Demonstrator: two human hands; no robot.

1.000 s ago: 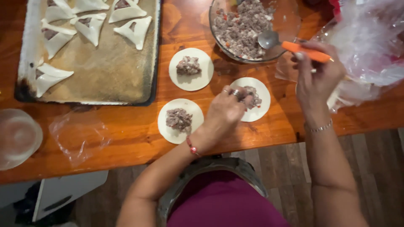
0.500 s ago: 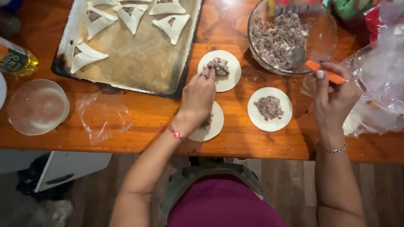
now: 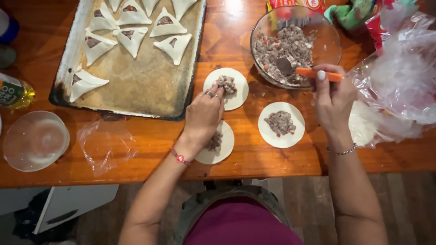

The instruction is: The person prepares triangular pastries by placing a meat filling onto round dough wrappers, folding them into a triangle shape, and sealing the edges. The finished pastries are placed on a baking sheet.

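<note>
Head view of a wooden table (image 3: pixel 150 149) during dumpling filling. The upper dough round (image 3: pixel 226 88), a white disc carrying a small mound of minced filling, lies just right of the baking tray's near right corner. The left hand (image 3: pixel 203 119) rests palm down with its fingertips (image 3: pixel 217 94) touching the disc's lower left edge; the fingers lie close together and grasp nothing that can be seen. The wrist and palm cover part of a second filled disc (image 3: pixel 217 144) near the table's front edge. A third filled disc (image 3: pixel 281 124) lies to the right, apart from both.

The right hand (image 3: pixel 334 97) pinches the orange handle of a spoon (image 3: pixel 313 72) between thumb and fingers; the spoon's dark bowl sits in the minced filling inside a glass bowl (image 3: pixel 329 38). Whether the bowl of the spoon is loaded cannot be told from this angle.

The baking tray (image 3: pixel 136 86) holds folded triangular dumplings (image 3: pixel 172 45) across its far half. A clear plastic bag (image 3: pixel 399 81) lies at the right, crumpled plastic film (image 3: pixel 106 145) and a clear round lid (image 3: pixel 34 140) at the left.
</note>
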